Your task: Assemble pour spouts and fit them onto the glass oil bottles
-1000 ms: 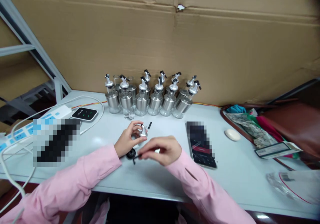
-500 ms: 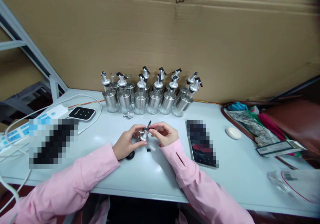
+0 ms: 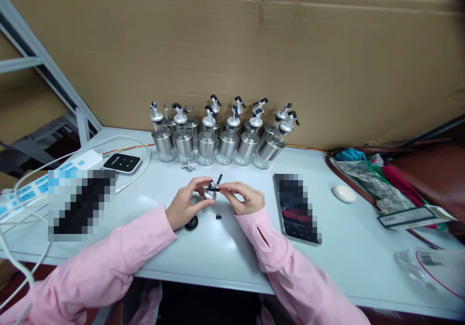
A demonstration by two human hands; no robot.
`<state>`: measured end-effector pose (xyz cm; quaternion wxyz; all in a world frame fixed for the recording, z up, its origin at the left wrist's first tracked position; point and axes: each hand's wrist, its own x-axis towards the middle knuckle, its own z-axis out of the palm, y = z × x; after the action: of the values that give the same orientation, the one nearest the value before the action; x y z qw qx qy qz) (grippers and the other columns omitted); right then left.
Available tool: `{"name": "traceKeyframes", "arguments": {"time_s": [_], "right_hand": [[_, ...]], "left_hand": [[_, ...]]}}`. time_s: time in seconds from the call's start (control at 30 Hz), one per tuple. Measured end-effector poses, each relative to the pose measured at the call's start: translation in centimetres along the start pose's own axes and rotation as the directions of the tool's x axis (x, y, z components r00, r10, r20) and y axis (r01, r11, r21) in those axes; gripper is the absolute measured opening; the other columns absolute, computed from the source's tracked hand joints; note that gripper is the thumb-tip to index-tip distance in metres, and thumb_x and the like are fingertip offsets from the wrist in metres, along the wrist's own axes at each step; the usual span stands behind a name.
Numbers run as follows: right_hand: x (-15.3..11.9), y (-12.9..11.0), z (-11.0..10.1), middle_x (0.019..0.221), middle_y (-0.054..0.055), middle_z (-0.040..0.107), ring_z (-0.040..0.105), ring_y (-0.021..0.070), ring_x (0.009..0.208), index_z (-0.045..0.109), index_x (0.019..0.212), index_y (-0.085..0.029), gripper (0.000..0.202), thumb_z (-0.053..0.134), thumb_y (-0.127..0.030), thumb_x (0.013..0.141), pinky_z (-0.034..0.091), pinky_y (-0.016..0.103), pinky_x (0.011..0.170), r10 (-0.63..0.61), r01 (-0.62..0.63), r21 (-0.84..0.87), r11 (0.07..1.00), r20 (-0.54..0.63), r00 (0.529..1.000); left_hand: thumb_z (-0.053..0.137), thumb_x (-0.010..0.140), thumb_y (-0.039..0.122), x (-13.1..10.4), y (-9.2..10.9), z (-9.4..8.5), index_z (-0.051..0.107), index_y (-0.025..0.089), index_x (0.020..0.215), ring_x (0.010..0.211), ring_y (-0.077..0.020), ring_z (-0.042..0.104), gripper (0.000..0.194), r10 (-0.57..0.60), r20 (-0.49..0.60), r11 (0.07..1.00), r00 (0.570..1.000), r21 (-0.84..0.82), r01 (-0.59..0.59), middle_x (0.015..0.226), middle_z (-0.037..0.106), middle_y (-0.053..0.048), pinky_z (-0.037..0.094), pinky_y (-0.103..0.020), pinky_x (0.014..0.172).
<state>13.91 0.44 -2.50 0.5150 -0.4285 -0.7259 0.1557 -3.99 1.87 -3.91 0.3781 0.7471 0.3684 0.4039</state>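
Note:
My left hand [image 3: 186, 203] grips a silver pourer spout [image 3: 209, 194] between thumb and fingers, above the table's middle. On top of the spout is a black flip cap [image 3: 214, 188], pinched by the fingertips of my right hand [image 3: 247, 198]. A thin black stem [image 3: 220, 178] sticks up beside the cap; whether it is joined to it I cannot tell. Below my left hand lies a black round stopper [image 3: 192, 223]. A tiny black plug [image 3: 218, 217] rests on the table between my hands. Beyond them lies another silver spout piece [image 3: 188, 165].
Several glass-and-steel oil bottles [image 3: 206, 146], most with spouts, stand by the cardboard wall [image 3: 232, 49]. A phone [image 3: 296, 208] and white oval object [image 3: 344, 193] lie right, near a bag [image 3: 432, 165]. Left are a power strip [image 3: 87, 162] and a small black-and-white device [image 3: 122, 163].
The black flip cap now sits lower against the spout. My right fingers have straightened and drawn slightly right. The whole view has shifted a little.

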Motion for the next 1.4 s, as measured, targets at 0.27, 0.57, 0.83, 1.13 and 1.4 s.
{"name": "traceKeyframes", "arguments": {"time_s": [0.27, 0.57, 0.83, 1.13, 1.4], "right_hand": [[-0.3, 0.6, 0.8, 0.077, 0.003, 0.071, 0.065, 0.0121, 0.063, 0.067, 0.082, -0.018, 0.014, 0.055, -0.016, 0.075, 0.055, 0.023, 0.062, 0.154, -0.162, 0.079, 0.984, 0.1, 0.983], [0.1, 0.3, 0.2, 0.075, 0.004, 0.068, 0.061, 0.0123, 0.064, 0.065, 0.073, -0.019, 0.013, 0.053, -0.015, 0.078, 0.051, 0.024, 0.062, 0.059, -0.078, 0.14, 0.987, 0.132, 0.99], [0.5, 0.8, 0.7, 0.073, 0.003, 0.066, 0.062, 0.0127, 0.058, 0.068, 0.071, -0.018, 0.011, 0.069, -0.025, 0.063, 0.052, 0.024, 0.055, 0.412, -0.391, 0.502, 0.771, 0.075, 0.908], [0.0, 1.1, 1.5, 0.061, 0.001, 0.067, 0.062, 0.0128, 0.054, 0.069, 0.069, -0.018, 0.015, 0.072, -0.029, 0.06, 0.051, 0.023, 0.052, 0.476, -0.446, 0.568, 0.691, 0.106, 0.873], [-0.1, 0.6, 1.1, 0.059, 0.001, 0.066, 0.06, 0.012, 0.054, 0.07, 0.072, -0.018, 0.017, 0.073, -0.029, 0.061, 0.049, 0.025, 0.055, 0.514, -0.509, 0.597, 0.62, 0.181, 0.838]], "left_hand": [[0.063, 0.077, 0.027, -0.1, 0.2, -0.1, 0.047, 0.022, 0.117, 0.088, -0.0164, 0.058, 0.044, -0.039, -0.008, 0.997, 0.999, -0.062, 0.038, 0.103, 0.06, -0.006, 0.046, -0.032, 0.083], [0.059, 0.079, 0.025, 0.0, 0.3, 0.2, 0.048, 0.018, 0.1, 0.088, -0.015, 0.059, 0.024, -0.043, -0.011, 0.983, 0.999, -0.181, 0.04, 0.099, 0.059, -0.006, 0.048, -0.027, 0.078], [0.06, 0.079, 0.02, 0.0, 0.1, 0.1, 0.027, 0.025, 0.13, 0.088, -0.0141, 0.06, 0.061, 0.003, 0.077, 0.989, 0.997, -0.146, 0.008, 0.096, 0.06, -0.003, 0.048, -0.03, 0.083], [0.06, 0.08, 0.024, 0.1, 0.2, -0.1, 0.04, 0.021, 0.127, 0.087, -0.0145, 0.062, 0.052, 0.063, 0.058, 0.997, 0.996, -0.054, -0.06, 0.096, 0.062, -0.004, 0.052, -0.03, 0.083], [0.062, 0.079, 0.026, -0.1, 0.0, -0.1, 0.045, 0.019, 0.123, 0.091, -0.016, 0.065, 0.048, 0.071, 0.043, 0.996, 0.997, -0.065, -0.068, 0.101, 0.064, -0.006, 0.055, -0.028, 0.082]]}}
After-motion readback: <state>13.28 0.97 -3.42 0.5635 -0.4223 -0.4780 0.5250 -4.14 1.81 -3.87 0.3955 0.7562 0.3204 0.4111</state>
